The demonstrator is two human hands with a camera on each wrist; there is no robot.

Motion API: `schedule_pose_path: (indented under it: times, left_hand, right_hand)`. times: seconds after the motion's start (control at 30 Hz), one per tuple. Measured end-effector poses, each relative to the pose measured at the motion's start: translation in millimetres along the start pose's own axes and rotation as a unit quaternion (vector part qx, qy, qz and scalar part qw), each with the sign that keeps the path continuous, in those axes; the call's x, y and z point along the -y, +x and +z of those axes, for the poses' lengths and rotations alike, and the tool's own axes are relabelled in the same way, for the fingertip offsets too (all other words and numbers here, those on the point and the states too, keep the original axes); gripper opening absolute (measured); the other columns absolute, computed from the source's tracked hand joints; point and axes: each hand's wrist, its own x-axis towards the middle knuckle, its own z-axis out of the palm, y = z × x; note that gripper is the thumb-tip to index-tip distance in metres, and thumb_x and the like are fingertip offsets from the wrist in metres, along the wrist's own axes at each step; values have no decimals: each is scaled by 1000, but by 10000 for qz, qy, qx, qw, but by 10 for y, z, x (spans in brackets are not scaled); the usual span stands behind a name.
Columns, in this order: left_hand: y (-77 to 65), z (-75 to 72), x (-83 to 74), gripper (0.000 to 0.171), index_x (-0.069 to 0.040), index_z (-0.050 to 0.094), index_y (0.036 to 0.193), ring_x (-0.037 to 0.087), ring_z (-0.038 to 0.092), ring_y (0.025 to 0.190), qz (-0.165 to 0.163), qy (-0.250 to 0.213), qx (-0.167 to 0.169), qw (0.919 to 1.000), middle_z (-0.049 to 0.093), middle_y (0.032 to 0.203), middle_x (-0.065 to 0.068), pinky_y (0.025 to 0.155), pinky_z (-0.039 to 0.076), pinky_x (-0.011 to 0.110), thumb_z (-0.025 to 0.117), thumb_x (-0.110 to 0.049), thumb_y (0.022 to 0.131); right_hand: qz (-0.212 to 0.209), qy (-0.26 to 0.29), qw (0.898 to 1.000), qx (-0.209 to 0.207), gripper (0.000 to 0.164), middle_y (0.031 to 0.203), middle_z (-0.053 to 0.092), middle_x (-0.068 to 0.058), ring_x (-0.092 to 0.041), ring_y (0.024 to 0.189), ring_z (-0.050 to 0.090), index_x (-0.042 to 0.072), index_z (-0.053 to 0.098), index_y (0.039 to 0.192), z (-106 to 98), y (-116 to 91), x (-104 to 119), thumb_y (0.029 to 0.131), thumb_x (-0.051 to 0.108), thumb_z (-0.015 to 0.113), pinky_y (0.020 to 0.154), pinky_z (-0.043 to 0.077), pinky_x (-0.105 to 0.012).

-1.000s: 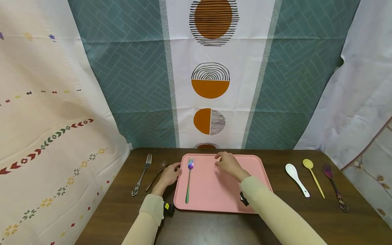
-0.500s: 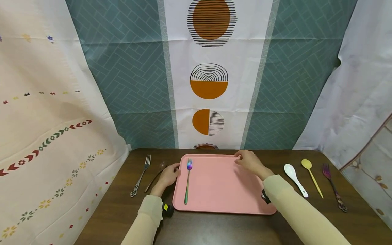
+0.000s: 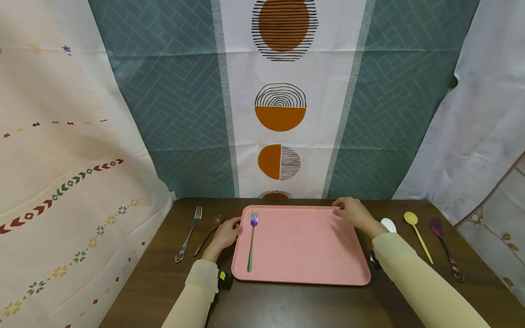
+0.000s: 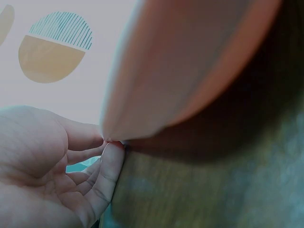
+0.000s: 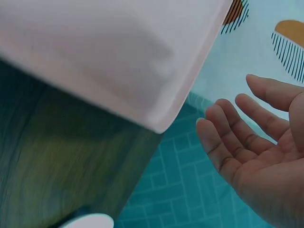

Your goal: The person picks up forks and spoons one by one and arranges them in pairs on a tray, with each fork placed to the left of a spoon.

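Note:
A pink rectangular tray lies on the dark wooden table, with a rainbow-coloured fork lengthwise along its left side. My left hand is at the tray's left edge; in the left wrist view its thumb and finger pinch the rim. Above the tray's far right corner hovers my right hand. The right wrist view shows that hand with loosely bent fingers, holding nothing, apart from the tray corner.
Left of the tray lie a silver fork and a brown spoon, partly behind my left hand. To the right are a white spoon, mostly hidden by my sleeve, a yellow spoon and a purple fork. A patterned curtain hangs behind.
My right hand has moved right across the tray, from over its middle to the far right corner. My left hand has stayed at the left rim, and the fork has stayed in place.

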Motion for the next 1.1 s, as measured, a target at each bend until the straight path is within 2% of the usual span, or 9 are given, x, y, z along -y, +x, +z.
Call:
schedule_pose_path:
  times: [0.33,0.67,0.93,1.1]
  left_hand:
    - [17,-14,33,43,3,55,146,21,62,82,124,95,-60,9999,65,100,12,77,57,37,57,-10,105]
    - [20,-18,23,44,3,54,147,23,62,86,54,54,-32,10000,64,103,13,80,58,38,57,-12,105]
    - [14,2,9,43,4,56,145,23,62,85,128,58,-55,9999,65,102,13,79,56,39,56,-10,105]
    - [9,16,-1,43,3,56,146,22,61,84,115,55,-42,9999,64,100,12,77,55,37,57,-11,105]
  right_hand:
    - [42,-148,9999,43,39,120,67,-30,-46,108,65,-12,64,128,-176,-122,-271,102,17,64,90,55,-57]
    - [133,-346,9993,-1,38,119,67,-32,-51,109,64,-14,63,126,-388,-283,-485,102,15,64,88,54,-59]
    - [-107,-563,9982,-180,33,110,71,-31,-52,104,65,-15,67,118,-478,-388,-732,99,13,64,86,53,-60]
    - [-40,-722,9973,-159,30,106,71,-30,-52,100,65,-15,68,114,-540,-472,-886,98,10,64,84,53,-60]
